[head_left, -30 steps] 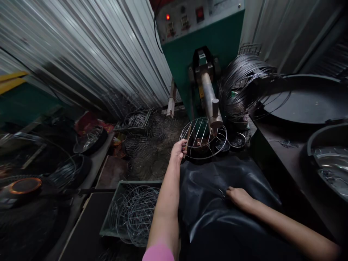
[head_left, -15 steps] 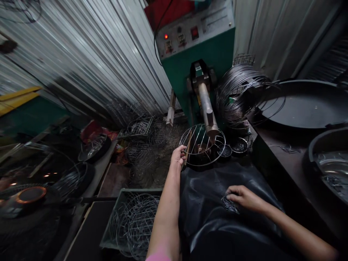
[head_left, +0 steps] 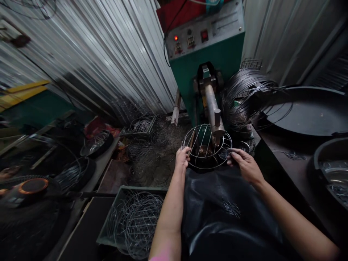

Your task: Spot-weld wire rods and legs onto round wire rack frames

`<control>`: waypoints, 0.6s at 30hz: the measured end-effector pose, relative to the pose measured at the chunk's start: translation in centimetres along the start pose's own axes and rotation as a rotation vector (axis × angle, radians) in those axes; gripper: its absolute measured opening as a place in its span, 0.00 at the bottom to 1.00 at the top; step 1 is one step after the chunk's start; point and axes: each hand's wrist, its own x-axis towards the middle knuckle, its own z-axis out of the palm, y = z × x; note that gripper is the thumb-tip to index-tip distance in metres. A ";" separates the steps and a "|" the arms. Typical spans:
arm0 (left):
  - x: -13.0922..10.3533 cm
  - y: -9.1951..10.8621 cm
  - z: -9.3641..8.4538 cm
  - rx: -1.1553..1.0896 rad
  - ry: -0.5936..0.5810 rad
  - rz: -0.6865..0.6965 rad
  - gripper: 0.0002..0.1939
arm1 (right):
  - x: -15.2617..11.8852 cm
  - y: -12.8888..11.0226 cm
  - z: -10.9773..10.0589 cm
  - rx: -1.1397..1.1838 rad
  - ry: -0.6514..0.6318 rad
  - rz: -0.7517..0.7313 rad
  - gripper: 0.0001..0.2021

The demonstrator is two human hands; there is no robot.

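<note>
A round wire rack [head_left: 201, 157] lies under the metal arm [head_left: 213, 103] of a green machine [head_left: 206, 54]. My left hand [head_left: 183, 157] is closed on its left edge, beside a flat wooden strip [head_left: 191, 143]. At the rack's right edge, my right hand [head_left: 244, 163] pinches something too small to make out. Several short wire pieces [head_left: 231, 208] rest on the black apron [head_left: 212, 192] over my lap.
A green crate [head_left: 122, 188] of wire racks stands at lower left. Coiled wire [head_left: 244, 94] hangs right of the machine. Large black pans [head_left: 301, 112] lie on the right. A person's hand [head_left: 9, 173] shows at far left.
My right hand has moved up from the wire pieces on the apron to the rack's right edge. The pieces now lie uncovered. The whole view has shifted slightly.
</note>
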 end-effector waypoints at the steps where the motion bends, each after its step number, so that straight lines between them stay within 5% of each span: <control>1: 0.0 -0.1 0.0 -0.006 -0.009 0.014 0.14 | 0.2 0.2 0.2 -0.060 -0.025 -0.009 0.18; 7: 0.0 -0.5 0.2 -0.033 -0.056 0.138 0.12 | 1.3 0.9 1.3 -0.380 -0.049 -0.021 0.17; 18: 0.2 -0.7 0.4 -0.045 -0.041 0.122 0.12 | 1.4 0.6 1.6 -0.325 -0.009 -0.046 0.17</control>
